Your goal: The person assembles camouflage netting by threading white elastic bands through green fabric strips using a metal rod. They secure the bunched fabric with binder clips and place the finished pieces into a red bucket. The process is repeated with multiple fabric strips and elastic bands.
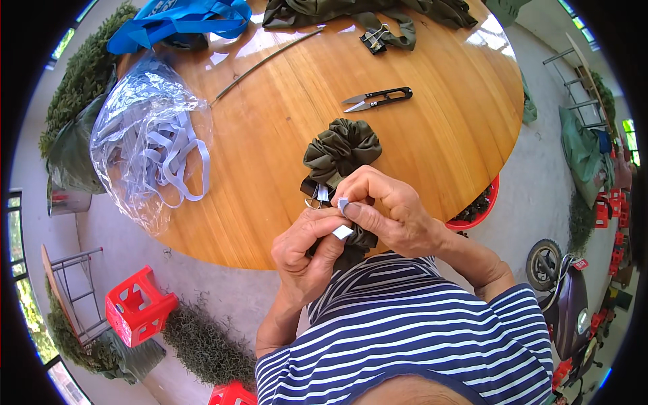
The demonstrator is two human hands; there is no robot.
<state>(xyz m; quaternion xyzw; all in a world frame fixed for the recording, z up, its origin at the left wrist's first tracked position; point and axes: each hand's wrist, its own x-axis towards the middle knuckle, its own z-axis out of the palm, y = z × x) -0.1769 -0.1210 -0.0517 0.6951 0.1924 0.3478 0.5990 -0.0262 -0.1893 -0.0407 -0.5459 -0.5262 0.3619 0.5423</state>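
Hands [301, 250] close together, angled inward, pinching white band [343, 232].

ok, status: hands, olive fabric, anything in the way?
Left hand and right hand each pinching white elastic. Gathered olive fabric bunched on the table. Binder clip close to the hands, maybe in the way; snips farther off.

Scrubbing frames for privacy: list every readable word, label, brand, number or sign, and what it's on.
None reads clearly enough to quote.
Blue bag: pale print by the picture's upper edge, cut off; unreadable.
Red tag on the scooter: light marks, too small to read.
White elastic, gathered dark green fabric, black snips: no text I can make out.
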